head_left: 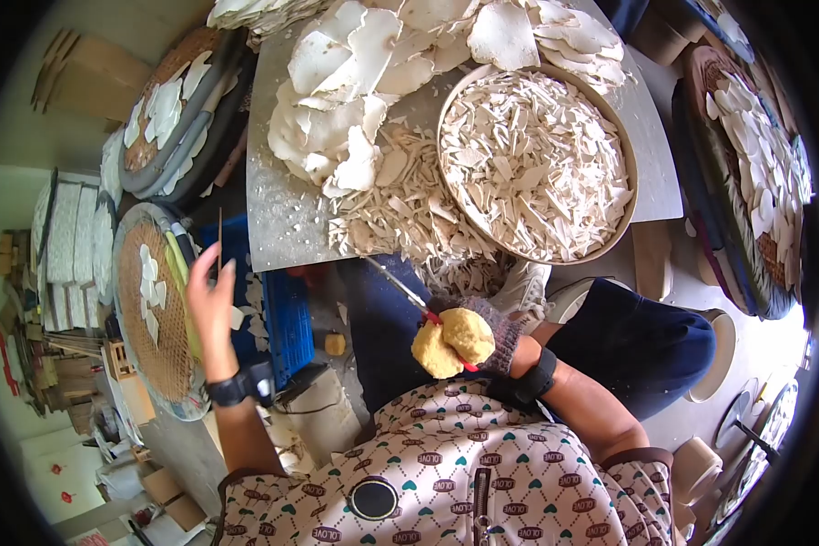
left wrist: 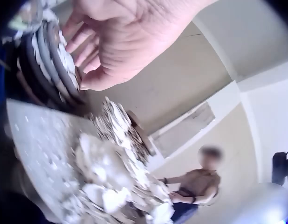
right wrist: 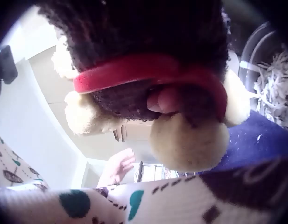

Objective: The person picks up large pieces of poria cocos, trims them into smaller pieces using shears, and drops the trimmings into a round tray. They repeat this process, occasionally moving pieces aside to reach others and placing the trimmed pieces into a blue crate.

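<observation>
My right hand (head_left: 493, 329), in a dark knitted glove, grips scissors (head_left: 399, 284) with red handles (right wrist: 130, 72). Their metal blades point up and left past the table's front edge. Lumps of yellow foam (head_left: 452, 343) sit around the handles and fingers; in the right wrist view a foam lump (right wrist: 188, 142) hangs below the fingertips. Off to the left, my left hand (head_left: 211, 314) is raised with fingers spread loosely. A thin brown sliver (head_left: 219, 238) appears upright by its fingertips. The left wrist view shows the palm (left wrist: 130, 46) with nothing in it.
A round tray (head_left: 630, 173) of cut white strips stands on the metal table (head_left: 287, 241), beside broad white slices (head_left: 337, 55) and loose strips (head_left: 400, 200). Woven trays (head_left: 141, 300) and a blue crate (head_left: 287, 337) lie left. Another person (left wrist: 197, 182) is across the room.
</observation>
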The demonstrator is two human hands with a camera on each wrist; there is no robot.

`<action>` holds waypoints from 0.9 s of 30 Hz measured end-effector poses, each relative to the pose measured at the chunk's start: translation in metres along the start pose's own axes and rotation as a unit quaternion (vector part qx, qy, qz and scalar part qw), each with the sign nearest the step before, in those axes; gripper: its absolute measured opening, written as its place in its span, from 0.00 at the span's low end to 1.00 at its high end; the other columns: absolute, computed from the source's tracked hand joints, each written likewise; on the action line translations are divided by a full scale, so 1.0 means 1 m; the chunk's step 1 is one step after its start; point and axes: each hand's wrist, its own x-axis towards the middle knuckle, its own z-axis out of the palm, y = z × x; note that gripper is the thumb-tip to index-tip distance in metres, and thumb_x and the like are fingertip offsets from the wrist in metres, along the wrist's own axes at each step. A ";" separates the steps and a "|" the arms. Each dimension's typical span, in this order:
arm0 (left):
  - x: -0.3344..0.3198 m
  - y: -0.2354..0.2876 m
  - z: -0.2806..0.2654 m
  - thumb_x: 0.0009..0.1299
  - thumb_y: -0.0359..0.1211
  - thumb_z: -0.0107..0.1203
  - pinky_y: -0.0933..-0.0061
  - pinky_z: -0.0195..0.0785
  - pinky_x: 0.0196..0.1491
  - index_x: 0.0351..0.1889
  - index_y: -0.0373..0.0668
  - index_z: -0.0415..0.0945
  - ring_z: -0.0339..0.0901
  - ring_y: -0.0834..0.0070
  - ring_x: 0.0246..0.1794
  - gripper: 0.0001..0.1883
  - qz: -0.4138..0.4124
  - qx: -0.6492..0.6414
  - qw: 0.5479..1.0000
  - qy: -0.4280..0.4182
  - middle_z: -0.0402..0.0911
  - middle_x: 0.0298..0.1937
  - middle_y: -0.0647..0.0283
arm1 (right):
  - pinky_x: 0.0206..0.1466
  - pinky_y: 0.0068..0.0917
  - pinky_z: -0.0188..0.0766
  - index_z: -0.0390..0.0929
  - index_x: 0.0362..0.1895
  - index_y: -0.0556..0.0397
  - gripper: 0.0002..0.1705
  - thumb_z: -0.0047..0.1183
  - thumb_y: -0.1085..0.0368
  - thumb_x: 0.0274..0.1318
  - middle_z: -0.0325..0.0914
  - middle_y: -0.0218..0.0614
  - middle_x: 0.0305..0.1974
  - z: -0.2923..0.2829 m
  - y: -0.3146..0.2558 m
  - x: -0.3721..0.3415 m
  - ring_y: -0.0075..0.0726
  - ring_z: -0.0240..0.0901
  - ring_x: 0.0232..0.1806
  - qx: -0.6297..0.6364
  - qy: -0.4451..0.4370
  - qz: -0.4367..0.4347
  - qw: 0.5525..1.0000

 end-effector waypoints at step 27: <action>0.046 0.078 0.141 0.67 0.37 0.50 0.73 0.74 0.36 0.43 0.39 0.71 0.79 0.68 0.34 0.12 -0.233 -0.566 0.741 -0.276 0.79 0.37 0.57 | 0.44 0.26 0.70 0.76 0.43 0.55 0.20 0.60 0.63 0.43 0.79 0.38 0.37 -0.003 -0.010 -0.020 0.34 0.76 0.39 -0.095 0.018 -0.015 0.995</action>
